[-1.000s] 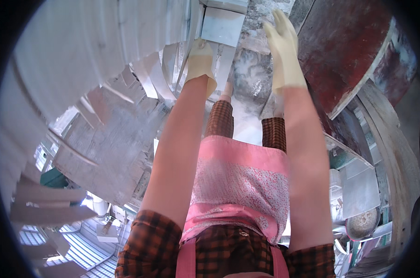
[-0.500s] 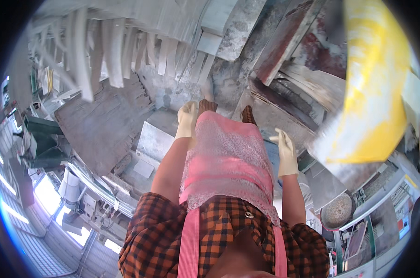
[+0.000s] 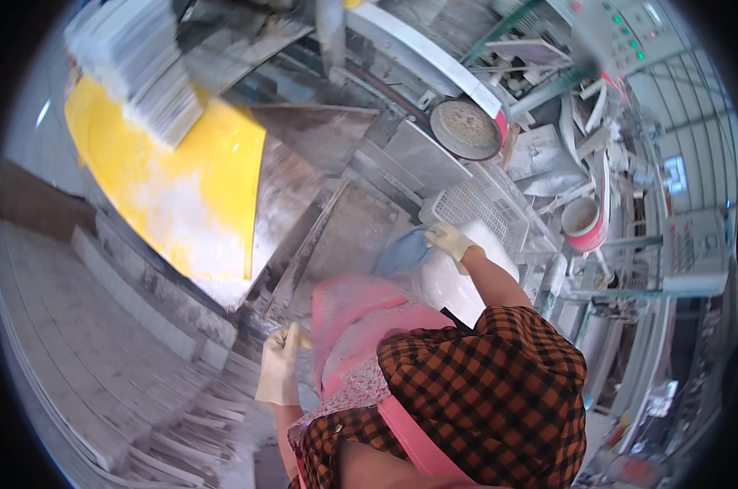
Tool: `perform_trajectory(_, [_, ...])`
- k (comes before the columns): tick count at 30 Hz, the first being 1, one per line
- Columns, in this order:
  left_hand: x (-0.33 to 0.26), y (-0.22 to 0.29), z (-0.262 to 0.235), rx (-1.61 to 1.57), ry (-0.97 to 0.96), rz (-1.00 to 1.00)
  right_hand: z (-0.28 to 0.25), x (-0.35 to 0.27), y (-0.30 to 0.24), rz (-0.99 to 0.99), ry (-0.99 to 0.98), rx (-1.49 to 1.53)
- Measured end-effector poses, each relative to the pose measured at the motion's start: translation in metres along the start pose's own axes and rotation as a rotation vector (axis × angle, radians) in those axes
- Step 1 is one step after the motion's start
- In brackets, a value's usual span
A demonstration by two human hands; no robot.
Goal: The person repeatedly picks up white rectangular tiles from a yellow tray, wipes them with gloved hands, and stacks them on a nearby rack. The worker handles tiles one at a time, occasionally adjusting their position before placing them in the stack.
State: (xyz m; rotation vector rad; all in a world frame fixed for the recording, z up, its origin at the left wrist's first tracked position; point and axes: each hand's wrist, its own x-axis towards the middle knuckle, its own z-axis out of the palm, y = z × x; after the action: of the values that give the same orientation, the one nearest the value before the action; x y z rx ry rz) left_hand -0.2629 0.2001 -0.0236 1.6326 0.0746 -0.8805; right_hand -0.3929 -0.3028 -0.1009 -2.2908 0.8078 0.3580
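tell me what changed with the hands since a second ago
The view has swung round to the right. Both gloved hands had been stretched out ahead over grey slabs; now the right hand reaches out to a blue cloth lying on a white rounded object, while the left hand has dropped to the side, closed and apparently empty. Gloves, pink apron and checked shirt are unchanged.

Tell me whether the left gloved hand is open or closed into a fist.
Closed. The left hand in a pale rubber glove has its fingers curled into a fist beside the pink apron; whether it grips anything cannot be told.
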Motion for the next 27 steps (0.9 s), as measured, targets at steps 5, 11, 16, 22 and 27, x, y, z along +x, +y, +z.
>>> perform_trajectory(5, [0.040,0.085,0.051,0.004,-0.090,0.206,-0.049,0.012,0.026,0.031,0.312,0.009])
perform_trajectory(11, [0.073,0.132,0.087,0.047,0.176,0.425,-0.168,0.079,0.065,0.027,0.624,-0.092])
perform_trajectory(16, [0.167,0.181,0.127,0.094,0.417,0.416,-0.271,0.194,0.059,-0.136,0.826,-0.411])
perform_trajectory(22, [0.209,0.248,0.200,-0.064,0.417,0.210,-0.341,0.261,0.045,-0.060,0.404,-0.633])
perform_trajectory(27, [0.228,0.260,0.228,0.056,0.384,0.234,-0.352,0.252,0.044,-0.059,0.338,-0.480])
